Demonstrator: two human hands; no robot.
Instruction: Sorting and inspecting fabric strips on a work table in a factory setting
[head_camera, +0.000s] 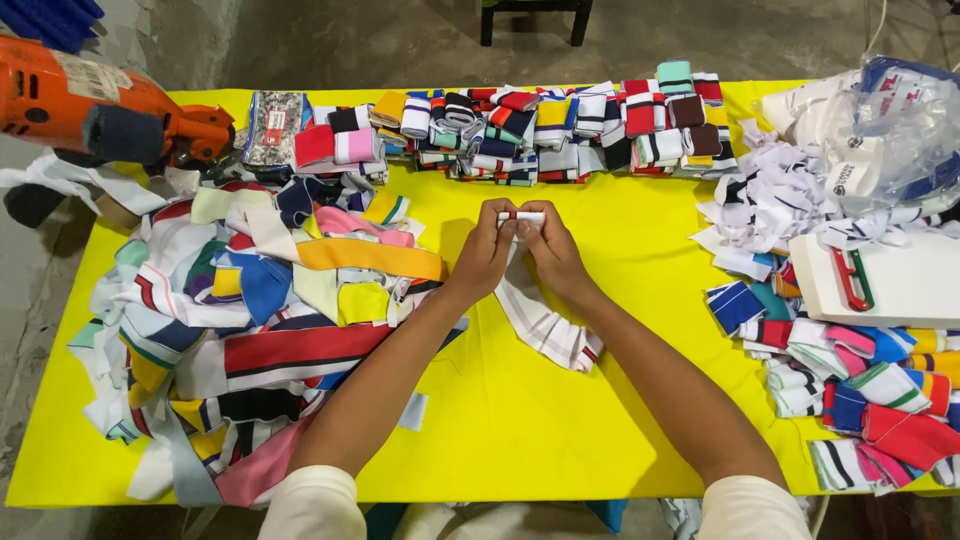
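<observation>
Yellow worktop. Loose strip heap left of the hands. Folded strip row beyond them. Orange power tool far left. White board, white scrap pile, plastic bag, folded pieces to the right.

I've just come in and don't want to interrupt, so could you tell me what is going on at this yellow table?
A person holds one end of a white striped fabric strip in both hands, the left hand and right hand pinching it together mid-table while its tail trails toward them. A loose heap of colourful strips lies to their left, folded pieces line the far edge, and more folded ones sit on the right of the yellow table.
</observation>
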